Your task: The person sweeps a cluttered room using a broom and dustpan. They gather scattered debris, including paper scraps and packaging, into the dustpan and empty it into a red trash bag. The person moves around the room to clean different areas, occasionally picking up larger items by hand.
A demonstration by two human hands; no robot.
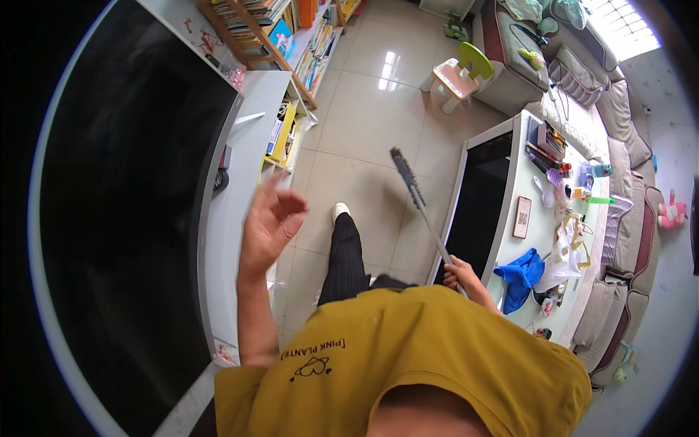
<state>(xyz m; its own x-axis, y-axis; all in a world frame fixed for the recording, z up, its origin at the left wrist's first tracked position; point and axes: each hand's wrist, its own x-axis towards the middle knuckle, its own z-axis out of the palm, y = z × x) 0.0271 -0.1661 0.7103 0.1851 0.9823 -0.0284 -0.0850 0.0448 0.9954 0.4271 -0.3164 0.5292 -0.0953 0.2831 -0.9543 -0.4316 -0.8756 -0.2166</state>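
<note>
My right hand (461,276) grips the grey pole of a long-handled floor mop or brush (434,232) beside the coffee table. Its narrow dark head (407,177) has fringed edges and points forward over the tiles; whether it touches them I cannot tell. My left hand (270,224) is raised next to the white TV cabinet, slightly blurred, with its fingers loosely bent and holding nothing. One white shoe (341,212) shows below a dark trouser leg.
A large television (131,218) stands on the white cabinet (232,218) at left. Ahead are a bookshelf (306,49) and a small chair (458,76). On the right, the coffee table (505,235) bears a phone (522,217), a blue cloth (519,278) and clutter before a sofa (622,213).
</note>
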